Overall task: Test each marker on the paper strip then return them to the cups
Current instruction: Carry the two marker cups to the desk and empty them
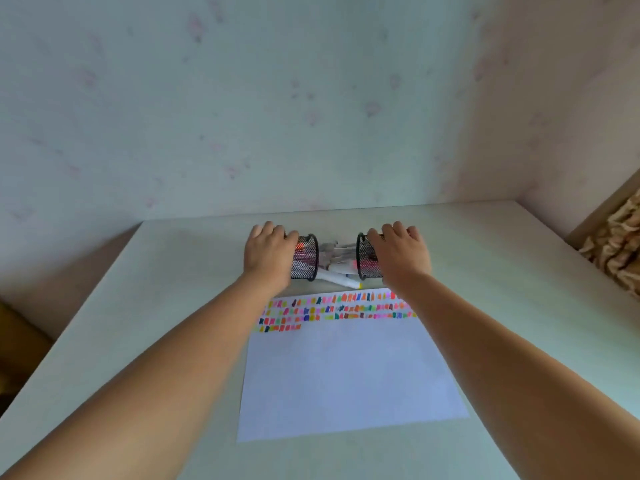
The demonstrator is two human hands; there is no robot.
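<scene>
Keep both tipped cups low so the white-barrelled markers (pixel 337 268) slide into one heap and don't roll across the pale table (pixel 173 271). Your left hand (pixel 268 252) curls round the left black wire-mesh cup (pixel 306 258) and your right hand (pixel 401 254) round the right black wire-mesh cup (pixel 367 256), mouths facing (some markers seem still inside). The heap lies between your hands, just beyond the white paper sheet (pixel 346 368).

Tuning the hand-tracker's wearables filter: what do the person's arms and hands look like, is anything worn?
The left hand and right hand are both bare: no gloves, and no rings or watch can be seen. The forearms are bare to the frame edge, with no sleeves, bands or markings in view.
</scene>
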